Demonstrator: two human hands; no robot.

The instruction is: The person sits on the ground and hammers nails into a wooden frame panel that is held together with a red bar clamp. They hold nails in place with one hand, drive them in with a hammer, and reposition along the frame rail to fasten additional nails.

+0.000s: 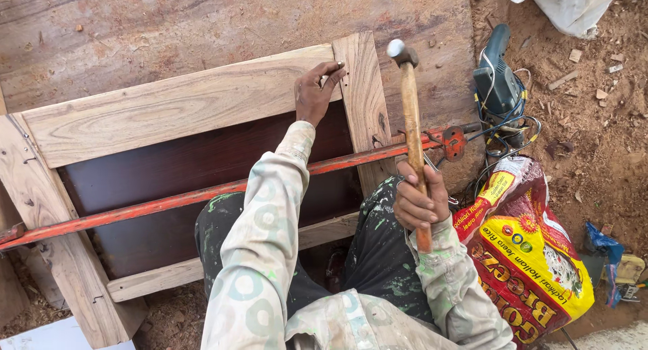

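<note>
Wooden frame (196, 100) lies flat on the ground, a dark panel (202, 168) set inside it; top rail runs left to right, meeting an upright stile (364, 100) at the upper right corner. Left hand (314, 93) rests at that corner joint, fingertips pinched narrow on what looks like a small nail (341, 64), too small to be sure. Right hand (418, 203) is wrapped tight around the wooden handle of a hammer (410, 120), low on the shaft. Hammer's long axis points up and away from the body, metal head raised just right of the joint and near the left fingertips; the left hand is the nearer to the joint. An orange bar clamp (202, 198) crosses the frame slantwise, passing under the hammer handle. Outward to the right: a power drill (498, 80) with coiled cord on the dirt, and below it a bulging printed sack (533, 255), red and yellow, lying beside the person's right elbow. White cloth (567, 6) at the top right corner.
</note>
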